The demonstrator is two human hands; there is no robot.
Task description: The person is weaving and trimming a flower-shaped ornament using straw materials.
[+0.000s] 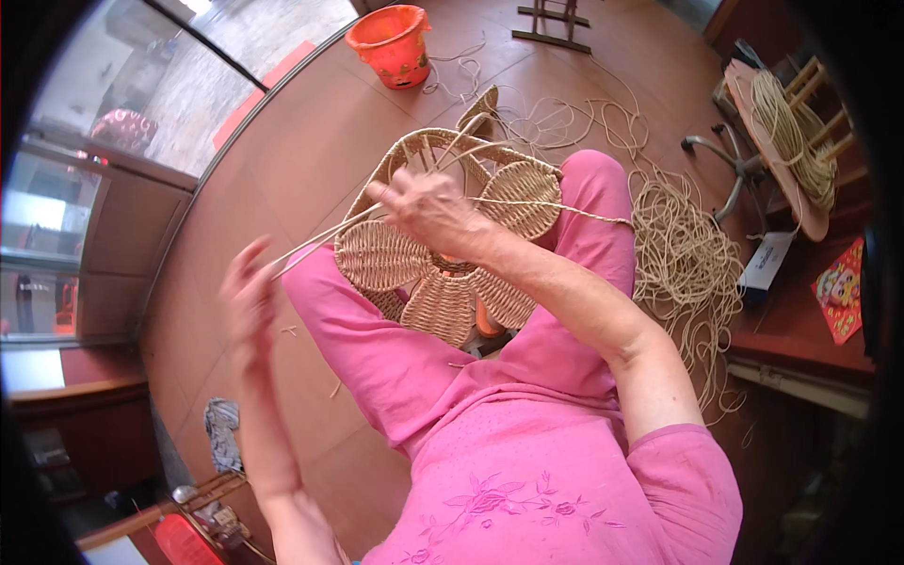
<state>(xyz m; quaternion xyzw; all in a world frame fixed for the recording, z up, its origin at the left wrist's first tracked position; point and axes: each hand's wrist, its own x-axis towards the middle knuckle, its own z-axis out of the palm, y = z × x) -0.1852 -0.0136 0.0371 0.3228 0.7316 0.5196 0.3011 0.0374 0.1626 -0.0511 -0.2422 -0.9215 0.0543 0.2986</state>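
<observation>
Between my knees stands a woven straw-coloured piece with petal-shaped panels (443, 303) inside a rounded, cord-wrapped rim (414, 139). Over its far left side, my right hand (426, 209) is closed with bent fingers on pale cord strands. From there two straight strands of cord (325, 235) stretch left and toward me. They end at my left hand (252, 297), which is blurred by motion but seems closed on them, off the piece's left side. Another twisted cord (593, 215) crosses my right knee to the right. My right hand hides part of the weave.
A big tangled heap of cord (686, 259) lies right of my knee, with loose loops beyond. An orange bucket (391, 47) stands at the far side. More coiled cord (796, 132) hangs over a wooden board at right. A grey cloth (223, 433) lies lower left.
</observation>
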